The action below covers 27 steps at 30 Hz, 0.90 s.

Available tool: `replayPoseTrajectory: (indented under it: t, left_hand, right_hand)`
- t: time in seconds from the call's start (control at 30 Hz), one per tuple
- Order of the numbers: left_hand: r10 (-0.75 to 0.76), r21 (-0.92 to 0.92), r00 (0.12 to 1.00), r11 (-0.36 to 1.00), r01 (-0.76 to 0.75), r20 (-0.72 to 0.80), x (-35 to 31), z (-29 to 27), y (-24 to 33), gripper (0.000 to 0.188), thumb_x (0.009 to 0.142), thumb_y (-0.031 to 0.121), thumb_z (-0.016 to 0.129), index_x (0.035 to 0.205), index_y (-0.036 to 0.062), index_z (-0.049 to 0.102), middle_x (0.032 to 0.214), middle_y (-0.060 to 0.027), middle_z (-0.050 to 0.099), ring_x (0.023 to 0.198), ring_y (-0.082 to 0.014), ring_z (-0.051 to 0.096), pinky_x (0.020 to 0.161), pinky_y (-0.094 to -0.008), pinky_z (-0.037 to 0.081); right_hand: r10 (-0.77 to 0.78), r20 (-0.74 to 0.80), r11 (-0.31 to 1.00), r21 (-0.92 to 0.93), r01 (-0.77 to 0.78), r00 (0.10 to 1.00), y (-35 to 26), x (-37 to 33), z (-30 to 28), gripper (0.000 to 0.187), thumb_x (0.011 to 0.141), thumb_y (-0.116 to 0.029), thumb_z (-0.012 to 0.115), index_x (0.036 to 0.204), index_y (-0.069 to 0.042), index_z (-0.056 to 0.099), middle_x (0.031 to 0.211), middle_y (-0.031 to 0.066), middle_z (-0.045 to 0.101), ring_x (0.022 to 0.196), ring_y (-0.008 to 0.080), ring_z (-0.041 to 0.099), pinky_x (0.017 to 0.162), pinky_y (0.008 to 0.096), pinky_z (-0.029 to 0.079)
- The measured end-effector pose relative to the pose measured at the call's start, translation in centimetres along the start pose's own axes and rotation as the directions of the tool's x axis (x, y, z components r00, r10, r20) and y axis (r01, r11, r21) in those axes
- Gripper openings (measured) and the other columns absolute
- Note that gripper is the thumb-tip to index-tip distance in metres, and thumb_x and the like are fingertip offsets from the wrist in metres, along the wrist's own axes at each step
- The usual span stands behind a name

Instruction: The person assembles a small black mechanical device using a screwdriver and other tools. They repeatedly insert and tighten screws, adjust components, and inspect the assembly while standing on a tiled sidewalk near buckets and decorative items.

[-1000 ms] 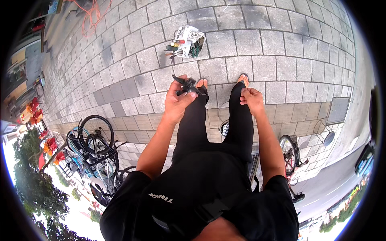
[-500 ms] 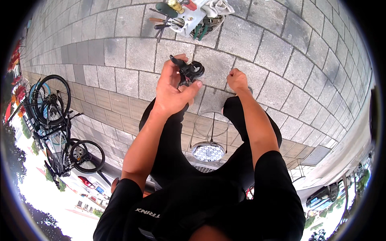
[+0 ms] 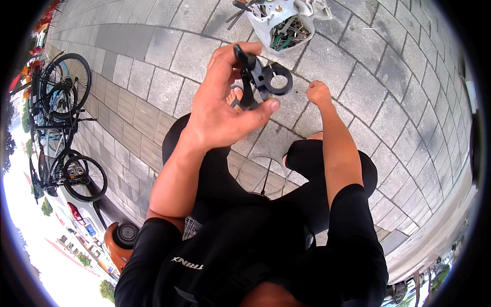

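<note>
A black bike shifter (image 3: 263,77) with a round clamp ring is held up in my left hand (image 3: 214,110). The fingers curl behind its levers, while the thumb presses along its lower edge near the ring. The ring faces right and nothing passes through it. To the right, apart from the shifter, my right hand (image 3: 319,94) is closed over the paving. Whatever its fingers may hold is hidden.
A white tool container (image 3: 261,34) with wrenches, pliers and a rag stands ahead on the paving (image 3: 335,56). Parked bicycles (image 3: 71,128) are at the left. A thin wire ring (image 3: 282,176) shows between my knees, and an orange vehicle part (image 3: 111,240) sits lower left.
My left hand has brought the shifter closer and to the right, so it looks larger. My right hand is still closed and has shifted slightly right. The view has turned a little.
</note>
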State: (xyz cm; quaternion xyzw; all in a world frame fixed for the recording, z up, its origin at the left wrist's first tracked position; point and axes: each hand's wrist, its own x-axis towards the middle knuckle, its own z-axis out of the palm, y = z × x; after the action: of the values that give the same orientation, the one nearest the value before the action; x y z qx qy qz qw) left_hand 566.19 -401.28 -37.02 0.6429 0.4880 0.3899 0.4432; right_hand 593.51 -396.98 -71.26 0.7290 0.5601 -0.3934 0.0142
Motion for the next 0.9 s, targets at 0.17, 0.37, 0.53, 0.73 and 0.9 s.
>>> replayPoseTrajectory:
  t: [0.17,0.37,0.53,0.73,0.9]
  left_hand:
    - [0.082,-0.243,0.996,0.968,-0.069,0.044,0.2,0.5,0.1,0.08,0.082,-0.002,0.083,0.15,0.0017,0.04,0.141,-0.0096,0.054,0.125,-0.0215,0.057,0.11,-0.0393,0.045]
    - [0.299,-0.313,0.954,0.907,-0.282,0.007,-2.7,1.0,3.3,0.082,0.081,-0.002,0.084,0.15,0.0023,0.041,0.144,-0.0098,0.052,0.131,-0.0221,0.053,0.114,-0.0401,0.042]
    - [0.452,-0.322,0.892,0.841,-0.434,-0.021,-4.3,1.0,8.7,0.081,0.081,0.001,0.085,0.149,0.0018,0.041,0.144,-0.0106,0.051,0.132,-0.0222,0.052,0.115,-0.0407,0.04]
    - [0.639,-0.117,0.766,0.757,-0.643,-0.075,-3.3,2.1,10.1,0.082,0.077,-0.001,0.087,0.147,0.0038,0.044,0.146,-0.0101,0.04,0.133,-0.0224,0.049,0.112,-0.0413,0.044]
    - [0.659,0.064,0.752,0.752,-0.657,-0.029,-0.8,1.7,7.8,0.083,0.076,0.0,0.088,0.147,0.0058,0.045,0.148,-0.0127,0.039,0.138,-0.0258,0.047,0.112,-0.0417,0.046]
  right_hand:
    - [-0.257,-0.148,0.921,0.261,0.288,0.955,-7.4,-5.9,-13.0,0.03,0.093,-0.017,0.063,0.118,-0.007,0.074,0.116,0.0158,0.075,0.109,0.0256,0.072,0.099,0.036,0.054]
    - [-0.733,-0.118,0.519,0.541,0.662,0.67,-17.4,-23.0,-20.3,0.035,0.098,-0.002,0.056,0.131,-0.005,0.067,0.118,0.0022,0.072,0.111,0.0108,0.064,0.099,0.029,0.05]
    - [-0.741,-0.272,0.269,0.717,0.643,0.614,-17.1,-28.8,-20.7,0.026,0.101,-0.006,0.06,0.124,-0.001,0.068,0.102,0.0031,0.071,0.089,0.0098,0.064,0.081,0.0281,0.053]
    - [-0.684,-0.256,0.039,0.922,0.385,0.683,-15.9,-27.0,-21.7,0.019,0.101,-0.015,0.068,0.116,-0.003,0.069,0.085,-0.0007,0.067,0.061,0.0061,0.05,0.056,0.0222,0.04]
    - [-0.674,-0.213,-0.01,0.96,0.279,0.707,-17.0,-24.0,-20.9,0.023,0.094,-0.015,0.073,0.114,-0.005,0.067,0.08,-0.0047,0.061,0.055,0.0021,0.041,0.049,0.0197,0.031]
